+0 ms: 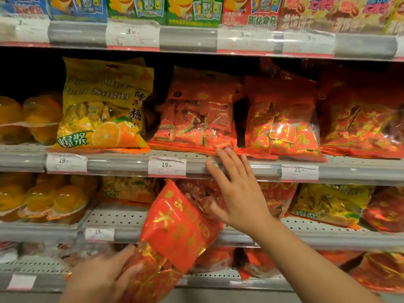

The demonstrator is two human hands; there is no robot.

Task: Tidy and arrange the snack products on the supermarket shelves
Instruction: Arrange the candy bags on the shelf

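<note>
Head cam view, pretty wide: left hand (pixel 102 278) is down low with its grip curled round the bottom of a red candy bag (pixel 175 228), holding it tilted up in front of the lower shelves. Right hand (pixel 236 193) is reaching up, grip loose and flat with the fingers straight, nothing in it, fingertips touching the bottom edge of another red bag (pixel 196 119) standing on the middle shelf (pixel 131 164). Just left of that one sits a yellow orange-peel sugar bag (pixel 105 106), and to the right there are more red bags (pixel 282 119). Price tags (pixel 167 166) reading 19 are clipped along the shelf edge. Bit blurry around the left hand.
</note>
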